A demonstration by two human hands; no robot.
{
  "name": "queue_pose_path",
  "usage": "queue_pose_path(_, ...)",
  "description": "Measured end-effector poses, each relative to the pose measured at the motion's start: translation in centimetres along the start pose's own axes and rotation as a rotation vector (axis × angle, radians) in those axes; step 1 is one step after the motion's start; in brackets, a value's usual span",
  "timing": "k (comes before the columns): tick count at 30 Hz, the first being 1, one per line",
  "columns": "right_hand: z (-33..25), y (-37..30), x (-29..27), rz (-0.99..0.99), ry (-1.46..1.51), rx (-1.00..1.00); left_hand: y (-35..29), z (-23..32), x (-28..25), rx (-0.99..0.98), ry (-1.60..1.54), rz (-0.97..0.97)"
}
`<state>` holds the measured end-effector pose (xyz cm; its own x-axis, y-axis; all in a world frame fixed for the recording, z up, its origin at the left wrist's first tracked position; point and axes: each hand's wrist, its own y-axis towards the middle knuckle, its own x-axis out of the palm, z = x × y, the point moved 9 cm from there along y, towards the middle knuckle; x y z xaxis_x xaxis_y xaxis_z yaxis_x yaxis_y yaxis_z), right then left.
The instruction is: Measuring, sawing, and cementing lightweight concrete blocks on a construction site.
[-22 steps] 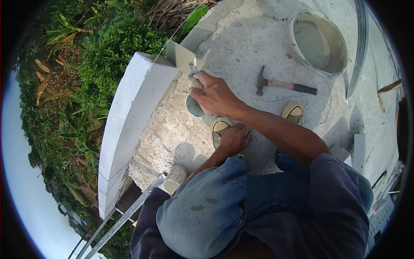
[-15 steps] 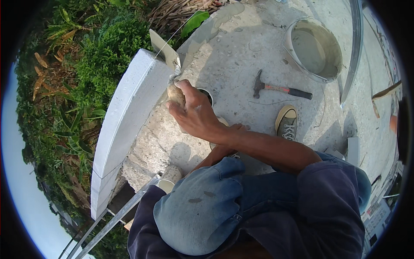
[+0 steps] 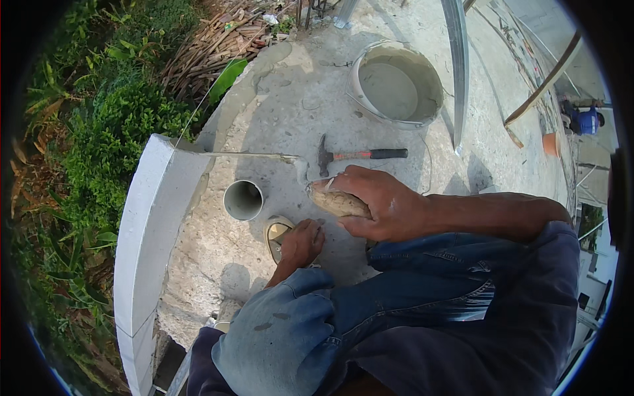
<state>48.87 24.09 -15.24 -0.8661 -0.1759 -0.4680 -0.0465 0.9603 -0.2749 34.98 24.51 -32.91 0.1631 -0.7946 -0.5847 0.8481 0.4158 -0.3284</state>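
My right hand [image 3: 389, 201] is wrapped round the thick, mortar-smeared handle [image 3: 341, 202] of a trowel. Its thin blade [image 3: 251, 156] shows nearly edge-on, its tip by the far end of a long white block [image 3: 148, 191]. Whether the tip touches the block I cannot tell. My left hand [image 3: 302, 243] hangs low beside my shoe [image 3: 277, 232], its fingers loosely curled with nothing seen in them. Left of the shoe, a round pipe opening [image 3: 244, 200] rises from the rough concrete.
A claw hammer [image 3: 360, 155] lies on the concrete beyond my right hand. Farther back stands a bucket [image 3: 396, 82] of grey, wet mix, beside a metal bar [image 3: 457, 72]. A string [image 3: 198, 109] runs from the block's far end. Plants [image 3: 99, 152] grow beyond the block's left side.
My right hand has drawn the trowel back from the block's far end toward my right, turning its blade nearly edge-on. My left hand has come out from under my right forearm. The view has shifted.
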Motion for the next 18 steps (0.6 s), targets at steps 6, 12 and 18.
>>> queue_pose_path(6, -2.3, -9.1, -15.6, 0.232, -0.538, 0.215, 0.5, -2.5, 2.5, 0.091, 0.010, 0.029)
queue_pose_path(12, 9.6, -14.2, -22.5, 0.358, -0.981, 0.713, 1.9, -0.9, 3.2, 0.129, 0.025, -0.021)
queue_pose_path(18, 10.7, -12.5, -12.1, 0.687, -0.397, 0.240, 1.3, -1.9, 3.3, 0.093, 0.108, 0.039)
